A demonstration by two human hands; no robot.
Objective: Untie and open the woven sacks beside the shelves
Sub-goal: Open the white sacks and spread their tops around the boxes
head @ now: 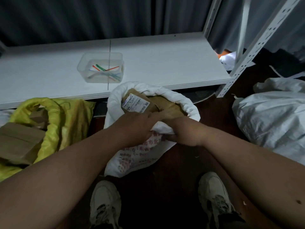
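White woven sack with red print (140,156) stood on dark floor (173,162) just in front of white shelf board (165,63); mouth open, rim rolled down. Near rim gripped by left hand (140,126) and right hand (179,129), fingers curled over fabric. Brown labelled parcel (138,103) seen inside sack. Open yellow woven sack (66,118) left of white sack, cardboard boxes (19,141) within. Closed grey-white sack (272,119) right of it. Clear plastic tub (82,63) on shelf, coloured ties (105,68) inside. Grey curtain (99,17) behind shelf.

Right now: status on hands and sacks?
Left hand and right hand both grip the white sack's rolled rim. Sack open, parcels showing. Yellow sack also open. Grey sack looks shut. Nothing in the way.
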